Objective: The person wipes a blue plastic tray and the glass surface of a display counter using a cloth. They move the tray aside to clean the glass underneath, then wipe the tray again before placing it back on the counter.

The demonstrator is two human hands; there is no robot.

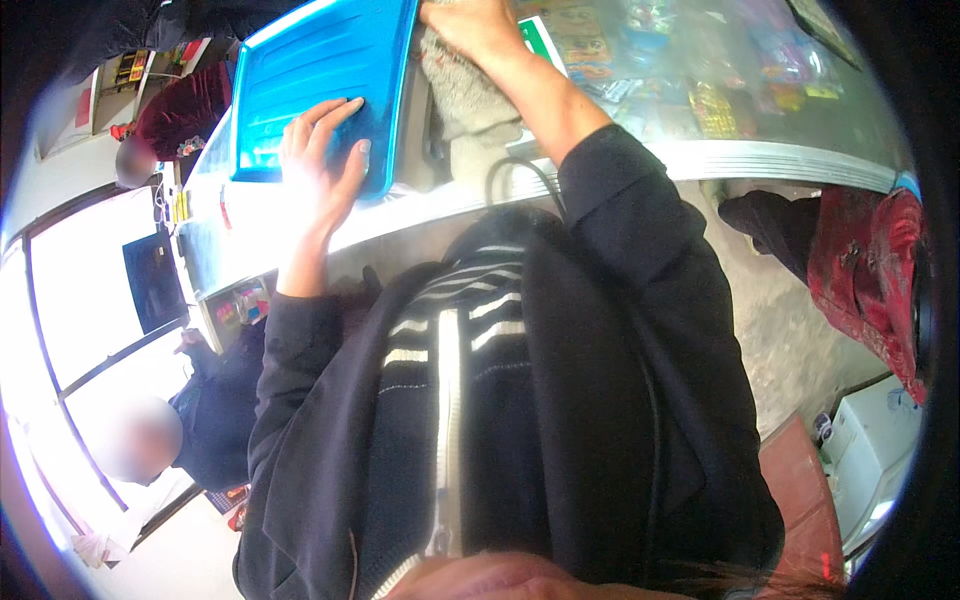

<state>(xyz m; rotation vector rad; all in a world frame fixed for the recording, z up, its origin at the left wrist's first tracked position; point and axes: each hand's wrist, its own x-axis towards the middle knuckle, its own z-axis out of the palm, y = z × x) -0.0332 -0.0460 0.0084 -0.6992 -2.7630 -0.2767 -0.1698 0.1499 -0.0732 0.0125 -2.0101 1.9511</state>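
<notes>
A blue plastic tray or lid (322, 60) with raised ribs lies tilted over a glass-topped counter at the upper middle. My left hand (319, 161) rests at its lower part with the fingers spread, partly washed out by glare. My right hand (476, 26) is at the top edge of the view, just right of the blue piece, over a grey-beige fluffy cloth (469, 94). The fingers of that hand are largely hidden, so its grip is unclear. A green and white card or box (536, 41) lies beside my right wrist.
Packaged goods (712, 105) show through the counter glass, whose metal edge (772, 161) runs along my front. A dark cord loop (525, 161) is near my body. Two people are at the left, one in dark red (187, 112), one in dark clothes (217, 412). Red fabric (862, 255) and a white cabinet (874, 442) stand right.
</notes>
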